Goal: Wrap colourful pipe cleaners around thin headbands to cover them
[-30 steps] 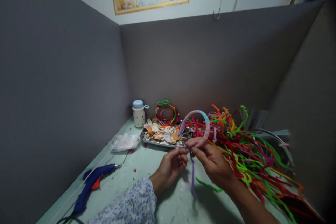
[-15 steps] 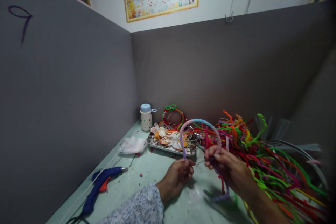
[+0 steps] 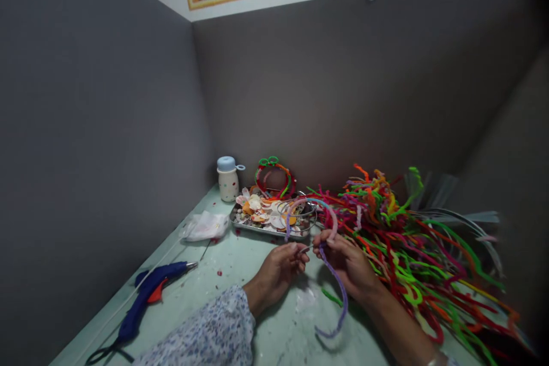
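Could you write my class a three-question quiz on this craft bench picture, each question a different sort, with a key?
1. What colour is the trigger of the glue gun?
a) yellow
b) orange-red
c) green

2. True or false: the bottle with the light blue cap stands upright.

3. Fill in the missing word: the loose purple strand hangs down from the person's ____ hand.

Key: 1. b; 2. true; 3. right hand.

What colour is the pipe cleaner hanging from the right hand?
The pipe cleaner is purple; head view shows it best.
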Action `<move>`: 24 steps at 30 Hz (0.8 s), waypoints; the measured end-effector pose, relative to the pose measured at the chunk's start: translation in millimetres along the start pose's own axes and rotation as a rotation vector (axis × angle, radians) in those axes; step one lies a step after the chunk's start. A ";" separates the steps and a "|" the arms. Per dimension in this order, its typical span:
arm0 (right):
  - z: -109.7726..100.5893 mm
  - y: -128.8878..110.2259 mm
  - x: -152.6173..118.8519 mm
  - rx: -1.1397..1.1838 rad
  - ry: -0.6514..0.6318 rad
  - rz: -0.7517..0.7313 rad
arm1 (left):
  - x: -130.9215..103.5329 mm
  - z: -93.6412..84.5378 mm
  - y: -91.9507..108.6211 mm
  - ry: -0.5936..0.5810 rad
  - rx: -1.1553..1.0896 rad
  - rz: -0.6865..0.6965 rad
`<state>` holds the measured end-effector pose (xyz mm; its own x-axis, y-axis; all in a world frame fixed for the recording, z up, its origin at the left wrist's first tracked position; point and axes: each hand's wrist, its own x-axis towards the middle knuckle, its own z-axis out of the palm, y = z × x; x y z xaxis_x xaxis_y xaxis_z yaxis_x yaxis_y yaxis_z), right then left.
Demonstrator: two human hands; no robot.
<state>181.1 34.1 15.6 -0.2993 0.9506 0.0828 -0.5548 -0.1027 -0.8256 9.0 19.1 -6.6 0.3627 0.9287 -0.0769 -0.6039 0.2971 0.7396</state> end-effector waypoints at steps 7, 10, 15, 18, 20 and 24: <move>-4.9 13.9 -0.8 -0.052 0.031 0.008 | 1.3 -1.1 -3.3 0.088 0.109 0.002; -5.7 18.0 -0.7 -0.058 0.061 0.021 | 0.4 -0.1 -1.7 0.101 0.108 0.031; -8.0 20.0 0.0 -0.095 0.087 0.034 | 2.1 -0.6 -0.2 0.144 0.108 0.080; -8.9 17.3 -0.3 -0.149 0.100 0.059 | 2.8 -0.9 0.3 0.160 0.105 0.080; -8.4 14.8 -0.5 -0.182 0.081 0.069 | 2.7 -0.5 0.7 0.157 0.103 0.083; -4.8 9.3 0.3 -0.309 0.077 0.031 | 2.1 0.9 0.8 0.157 0.115 0.083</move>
<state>179.5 34.9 5.3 -0.2465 0.9689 0.0218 -0.2810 -0.0499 -0.9584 9.9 21.1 -5.5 0.1944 0.9749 -0.1088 -0.5392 0.1988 0.8183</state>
